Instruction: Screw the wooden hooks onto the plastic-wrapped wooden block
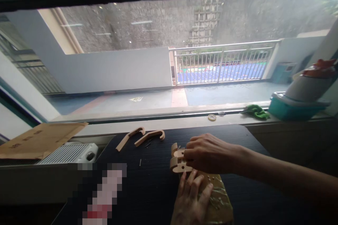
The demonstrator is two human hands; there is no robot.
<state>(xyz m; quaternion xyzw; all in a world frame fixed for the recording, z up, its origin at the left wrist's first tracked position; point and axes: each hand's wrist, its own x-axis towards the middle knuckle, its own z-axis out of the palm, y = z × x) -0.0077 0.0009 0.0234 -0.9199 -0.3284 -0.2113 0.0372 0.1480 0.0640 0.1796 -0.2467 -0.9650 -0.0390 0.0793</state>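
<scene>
A wooden piece with curved ends and dark round holes [177, 166] lies at the far end of a box wrapped in shiny brown tape [219, 200]. My left hand [190, 198] rests on the box with fingers spread, their tips touching the wood's near edge. From the right, my right hand [207, 153] reaches over the wood with its fingers curled closed. Whatever is in those fingers is hidden. Two loose wooden hooks [131, 137] lie farther left. Beside them are small dark screws [149, 143], and a single screw [140, 162] lies nearer.
The dark table [155, 190] meets a window sill [158, 123]. On the sill are a tape roll [211, 117], a green cloth [257, 111] and a teal container [293, 109]. Brown paper [39, 139] covers part of a white slatted unit [66, 153] at left.
</scene>
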